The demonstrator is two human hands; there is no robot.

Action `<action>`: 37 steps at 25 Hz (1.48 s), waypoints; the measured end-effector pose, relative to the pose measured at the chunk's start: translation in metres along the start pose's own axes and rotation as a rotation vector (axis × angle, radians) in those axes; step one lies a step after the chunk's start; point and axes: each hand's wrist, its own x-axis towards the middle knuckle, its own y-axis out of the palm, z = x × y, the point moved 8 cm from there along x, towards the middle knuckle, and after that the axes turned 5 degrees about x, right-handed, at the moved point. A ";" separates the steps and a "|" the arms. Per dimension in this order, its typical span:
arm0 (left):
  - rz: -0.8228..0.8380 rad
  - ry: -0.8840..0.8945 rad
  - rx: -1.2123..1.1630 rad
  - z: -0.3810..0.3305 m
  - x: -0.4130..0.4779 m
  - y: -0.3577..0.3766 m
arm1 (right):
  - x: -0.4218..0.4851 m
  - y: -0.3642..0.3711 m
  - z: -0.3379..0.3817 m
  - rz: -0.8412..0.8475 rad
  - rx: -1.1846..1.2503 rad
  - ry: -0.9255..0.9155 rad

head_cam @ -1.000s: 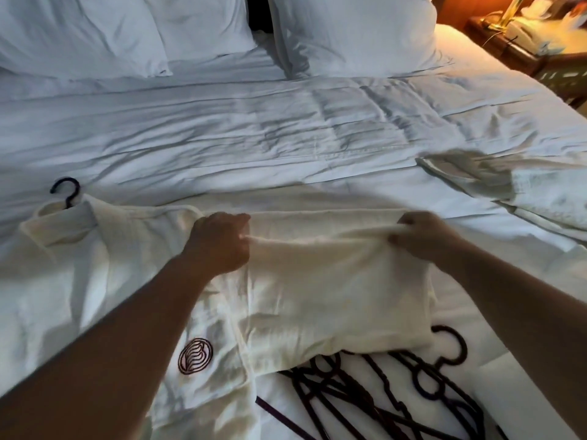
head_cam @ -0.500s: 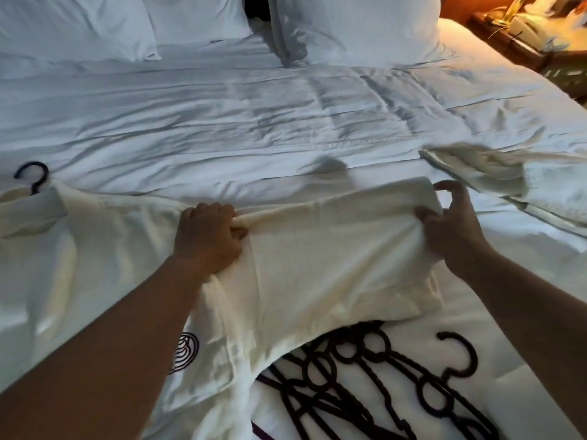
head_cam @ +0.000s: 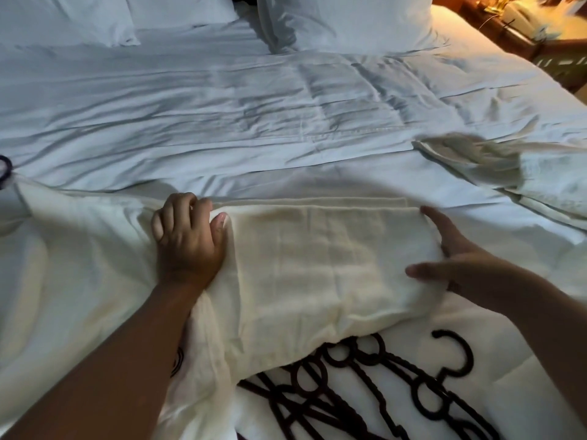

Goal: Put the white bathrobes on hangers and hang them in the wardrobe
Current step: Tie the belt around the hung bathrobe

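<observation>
Nearest, a tangle of dark spare hangers (head_cam: 365,392) lies partly under the white bathrobe (head_cam: 317,265), which stretches crosswise over the bed (head_cam: 286,106), its long axis running left to right. Our left hand (head_cam: 187,239) has its fingers curled into a bunch of the cloth. Our right hand (head_cam: 460,262) lies spread at the folded panel's right end, pinching nothing. The hanger hook (head_cam: 4,169) pokes out at the far left edge, so the left hand is nearer it, and lifting should start there, we judge. Farther right lies a second bathrobe (head_cam: 514,166), well apart.
</observation>
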 end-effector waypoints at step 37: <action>0.056 -0.226 -0.297 0.031 0.010 -0.007 | 0.115 0.215 0.032 -0.443 -0.738 -0.384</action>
